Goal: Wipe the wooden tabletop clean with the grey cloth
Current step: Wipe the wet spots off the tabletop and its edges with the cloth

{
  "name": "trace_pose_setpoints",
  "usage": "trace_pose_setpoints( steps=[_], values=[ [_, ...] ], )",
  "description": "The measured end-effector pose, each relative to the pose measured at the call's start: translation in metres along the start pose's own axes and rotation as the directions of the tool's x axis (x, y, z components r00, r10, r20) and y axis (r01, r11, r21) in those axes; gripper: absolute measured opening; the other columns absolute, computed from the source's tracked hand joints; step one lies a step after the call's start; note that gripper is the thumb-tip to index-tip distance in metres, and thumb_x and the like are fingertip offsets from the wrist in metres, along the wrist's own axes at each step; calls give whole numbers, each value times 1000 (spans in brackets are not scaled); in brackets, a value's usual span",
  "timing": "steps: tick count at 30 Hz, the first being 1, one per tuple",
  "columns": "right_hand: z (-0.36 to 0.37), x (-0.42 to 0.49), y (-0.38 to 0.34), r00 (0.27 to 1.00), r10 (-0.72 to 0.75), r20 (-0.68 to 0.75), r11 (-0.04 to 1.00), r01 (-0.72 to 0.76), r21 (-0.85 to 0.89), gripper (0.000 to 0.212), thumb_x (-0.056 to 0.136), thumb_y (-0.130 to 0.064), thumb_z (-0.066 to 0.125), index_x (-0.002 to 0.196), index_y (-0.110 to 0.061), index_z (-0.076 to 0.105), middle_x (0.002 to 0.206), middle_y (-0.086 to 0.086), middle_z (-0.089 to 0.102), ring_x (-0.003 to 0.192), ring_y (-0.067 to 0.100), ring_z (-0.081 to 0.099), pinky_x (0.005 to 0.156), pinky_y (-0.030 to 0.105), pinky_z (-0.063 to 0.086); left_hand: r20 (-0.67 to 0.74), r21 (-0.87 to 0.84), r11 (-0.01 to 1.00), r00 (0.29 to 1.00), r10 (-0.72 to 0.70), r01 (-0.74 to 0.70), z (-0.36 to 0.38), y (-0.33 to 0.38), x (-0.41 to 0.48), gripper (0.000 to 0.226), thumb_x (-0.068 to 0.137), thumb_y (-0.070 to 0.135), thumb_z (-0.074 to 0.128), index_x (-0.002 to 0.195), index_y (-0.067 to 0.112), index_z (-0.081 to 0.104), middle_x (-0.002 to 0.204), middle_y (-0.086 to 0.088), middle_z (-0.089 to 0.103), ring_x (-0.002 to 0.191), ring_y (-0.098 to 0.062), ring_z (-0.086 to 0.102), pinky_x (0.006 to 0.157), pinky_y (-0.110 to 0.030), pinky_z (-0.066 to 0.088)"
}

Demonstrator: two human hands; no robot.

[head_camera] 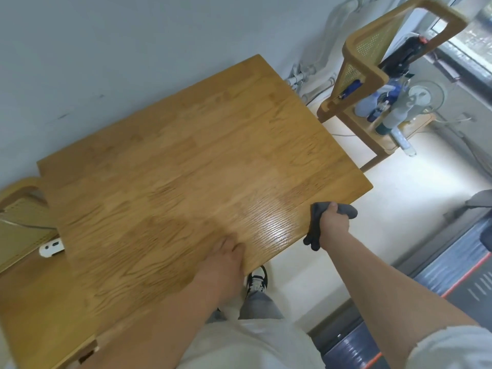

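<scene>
- No brand, label or writing can be read anywhere in the view; the bottles [394, 113] on the low shelf beyond the far right corner of the tabletop are too blurred to show any print.
- The whole picture is soft with motion blur, so fine detail on the wood and on the small white object [51, 247] just off the tabletop's left edge cannot be made out.
- The wooden tabletop [186, 166] is bare, honey-coloured, made of short joined strips with clear grain; a glossy patch of reflected light sits near its right edge.
- The grey cloth [316, 225] is dark, bunched and crumpled, at the tabletop's right edge, partly draped over that edge and hanging down below it.
- The right hand [334, 222] is closed around the cloth, thumb on top, so much of the cloth is hidden in the grip.
- The left hand [226, 258] lies flat, fingers loosely spread, palm down on the tabletop's near edge, holding nothing.
- A chair back [372, 62] stands past the tabletop's far right corner, cut off by the frame's top.
</scene>
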State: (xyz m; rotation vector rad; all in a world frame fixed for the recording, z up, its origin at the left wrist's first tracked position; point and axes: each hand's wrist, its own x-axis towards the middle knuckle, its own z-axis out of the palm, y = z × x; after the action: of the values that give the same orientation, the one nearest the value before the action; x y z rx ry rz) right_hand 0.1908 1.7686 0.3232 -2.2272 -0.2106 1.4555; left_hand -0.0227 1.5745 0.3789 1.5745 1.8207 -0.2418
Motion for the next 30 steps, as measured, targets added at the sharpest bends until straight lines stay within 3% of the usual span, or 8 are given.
trace_pose_setpoints(
  steps=[3, 5, 7, 13, 19, 23, 27, 30],
  values=[
    [5, -11, 23, 993, -113, -23, 988, 109, -110, 59, 100, -60, 39, 150, -31, 30, 126, 10, 59, 101, 41, 60, 80, 53, 54, -10, 18, 1000, 1000, -8, 8, 5, -3, 1, 53, 104, 31, 45, 155, 20, 32, 170, -3, 7, 155, -24, 9, 125, -42, 20],
    [13, -26, 46, 987, -159, 4, 977, 158, -147, 69, 102, -60, 39, 158, -32, 11, 141, 13, 55, 112, 44, 60, 91, 61, 54, -45, 35, 999, 999, -9, 10, 9, -8, -3, 49, 104, 30, 45, 151, 19, 37, 165, -6, 14, 150, -25, 17, 122, -40, 24],
    [24, -44, 72, 981, -194, 17, 963, 194, -187, 76, 103, -56, 41, 161, -24, 4, 148, 17, 51, 117, 46, 59, 96, 63, 52, -87, 42, 999, 996, 1, 2, 12, -15, -8, 46, 103, 30, 46, 146, 18, 42, 157, -5, 23, 145, -24, 23, 119, -37, 29],
    [54, -103, 169, 977, -204, 63, 958, 213, -194, 67, 104, -50, 44, 158, -24, 13, 151, 13, 49, 125, 42, 57, 97, 48, 49, -106, -24, 999, 994, 39, -42, 23, -54, -40, 34, 100, 25, 50, 133, 17, 50, 136, -2, 39, 127, -20, 40, 102, -34, 45],
    [85, -168, 260, 975, -200, 100, 947, 219, -235, 60, 103, -52, 43, 153, -32, 16, 138, 7, 58, 118, 37, 61, 102, 59, 50, -80, -74, 992, 992, 93, -99, 46, -125, -92, 32, 101, 26, 48, 132, 19, 53, 130, 1, 39, 109, -17, 47, 85, -33, 51],
    [103, -202, 319, 968, -220, 120, 936, 245, -252, 62, 104, -47, 46, 153, -17, 21, 142, 14, 57, 127, 34, 57, 107, 52, 46, -126, -109, 981, 981, 144, -158, 59, -168, -126, 28, 97, 23, 53, 122, 12, 60, 127, -1, 42, 105, -18, 51, 85, -36, 52],
    [101, -205, 324, 980, -102, 174, 950, 148, -276, 69, 104, -53, 41, 156, -16, 15, 144, 15, 53, 128, 38, 55, 109, 53, 45, -123, -93, 987, 985, 122, -134, 62, -191, -147, 29, 97, 26, 53, 122, 15, 60, 130, 2, 42, 104, -17, 51, 81, -32, 50],
    [95, -185, 293, 981, -24, 192, 972, 68, -225, 75, 103, -58, 38, 158, -12, 15, 148, 13, 47, 131, 38, 50, 111, 52, 44, -99, -89, 989, 989, 109, -118, 63, -199, -154, 30, 99, 28, 52, 124, 14, 59, 136, 3, 41, 111, -17, 51, 88, -31, 50]
  ],
)
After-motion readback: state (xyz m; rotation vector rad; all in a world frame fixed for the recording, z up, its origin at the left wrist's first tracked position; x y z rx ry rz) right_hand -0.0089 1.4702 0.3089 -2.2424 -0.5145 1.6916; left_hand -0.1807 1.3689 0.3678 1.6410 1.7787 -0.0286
